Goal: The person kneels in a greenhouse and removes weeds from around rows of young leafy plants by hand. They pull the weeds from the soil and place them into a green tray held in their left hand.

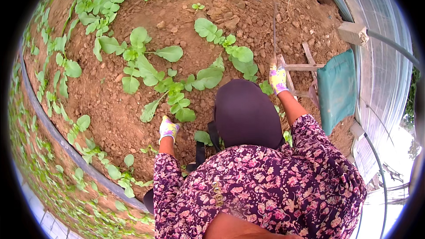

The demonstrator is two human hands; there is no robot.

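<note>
My right hand (278, 77), in a floral glove, grips the handle of a small hand hoe (274, 30). The hoe reaches away from me over bare soil, its head blurred. Beside that hand are the wooden legs of a small stool (303, 67) with a teal cloth seat (338, 89). Low over the soil, my left hand (168, 129) wears a matching glove; whether its fingers hold anything is unclear. Just beyond it grow leafy green seedlings (177, 101), with another plant (240, 53) ahead of my dark-clad knee (247, 114).
A black hose (53, 127) curves along the left between rows of plants (96, 10). At the right, plastic sheeting (378, 16) borders the clumpy soil (229, 0), with a concrete block (353, 33) and a curved pipe (393, 46) by it.
</note>
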